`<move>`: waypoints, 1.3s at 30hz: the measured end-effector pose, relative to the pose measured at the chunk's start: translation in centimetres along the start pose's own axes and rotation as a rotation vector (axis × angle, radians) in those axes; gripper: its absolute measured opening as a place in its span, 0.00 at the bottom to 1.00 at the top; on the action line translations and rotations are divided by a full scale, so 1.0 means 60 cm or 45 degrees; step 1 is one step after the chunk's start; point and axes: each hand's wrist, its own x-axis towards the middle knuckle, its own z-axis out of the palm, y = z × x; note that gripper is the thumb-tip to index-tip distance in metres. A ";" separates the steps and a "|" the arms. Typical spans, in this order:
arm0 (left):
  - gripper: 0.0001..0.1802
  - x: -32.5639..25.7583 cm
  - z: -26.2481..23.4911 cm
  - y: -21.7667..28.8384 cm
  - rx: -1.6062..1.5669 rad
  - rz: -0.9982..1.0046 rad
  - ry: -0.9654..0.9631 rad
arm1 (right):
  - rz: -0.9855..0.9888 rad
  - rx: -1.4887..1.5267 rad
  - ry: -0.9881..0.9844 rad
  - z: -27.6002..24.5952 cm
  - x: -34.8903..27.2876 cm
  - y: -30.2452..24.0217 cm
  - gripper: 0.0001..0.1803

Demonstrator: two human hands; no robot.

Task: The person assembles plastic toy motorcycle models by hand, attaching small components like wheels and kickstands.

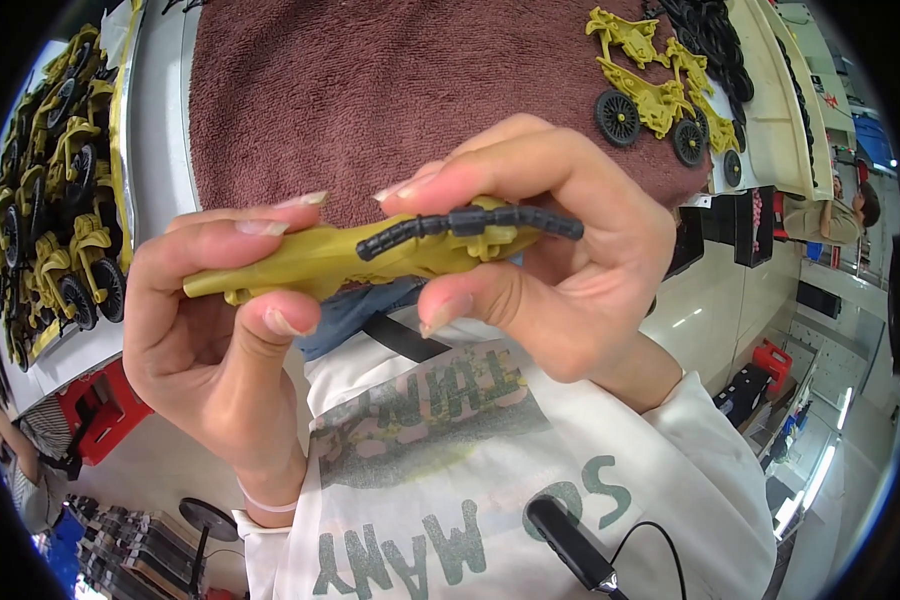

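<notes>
Between my two hands is a yellow toy motorcycle body [335,255] with a black handlebar [465,222] across its right end. My left hand [210,310] pinches the narrow left end, fingers above and thumb below. With fingers over the top and thumb underneath, my right hand [570,240] grips the handlebar end. The body is held lengthwise above the near edge of a brown towel [370,100]. No wheels show on it; its underside is mostly hidden.
Many yellow toy motorcycles with black wheels [75,180] crowd a tray at left. More yellow bodies [655,100] and black wheels [618,117] lie at the towel's far right, beside a cream tray [770,100]. A red stool [105,410] stands lower left. Other people are in the background.
</notes>
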 end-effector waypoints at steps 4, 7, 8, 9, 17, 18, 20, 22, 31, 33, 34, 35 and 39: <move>0.23 0.010 -0.010 0.030 0.366 -0.164 -0.154 | 0.267 -0.022 -0.437 -0.033 0.020 -0.006 0.22; 0.31 0.012 -0.001 0.038 0.359 -0.171 -0.148 | 0.446 0.145 -0.419 -0.033 0.024 -0.024 0.23; 0.42 0.014 -0.006 0.041 0.422 -0.264 -0.190 | 0.443 0.140 -0.415 -0.034 0.024 -0.024 0.23; 0.42 0.013 -0.012 0.033 0.419 -0.261 -0.193 | 0.524 0.307 -0.320 -0.033 0.023 -0.023 0.25; 0.26 -0.019 0.023 0.014 0.229 -0.250 -0.081 | 0.526 0.521 -0.223 -0.025 0.012 -0.003 0.28; 0.22 -0.021 0.025 0.011 0.251 -0.210 -0.010 | 0.449 0.537 -0.132 -0.018 0.007 0.003 0.26; 0.20 -0.021 0.023 0.008 0.280 -0.120 -0.061 | 0.472 0.501 -0.130 -0.019 0.005 -0.002 0.25; 0.18 -0.017 0.022 -0.014 0.304 0.171 -0.087 | 0.494 0.467 -0.124 -0.017 0.004 0.003 0.23; 0.15 -0.024 0.023 -0.023 0.420 0.331 -0.062 | 0.028 0.083 -0.208 -0.006 0.006 0.010 0.18; 0.14 -0.030 0.026 -0.023 0.387 0.305 -0.037 | -0.065 0.004 -0.185 -0.002 0.005 0.013 0.17; 0.14 -0.033 0.027 -0.024 0.350 0.283 -0.014 | -0.032 0.041 -0.143 0.002 0.001 0.010 0.16; 0.14 -0.036 0.021 -0.022 0.350 0.280 -0.014 | 0.002 0.079 -0.102 0.006 -0.003 0.005 0.16; 0.22 -0.040 0.007 -0.023 0.545 0.302 -0.147 | 0.111 0.165 -0.028 0.012 -0.009 -0.005 0.16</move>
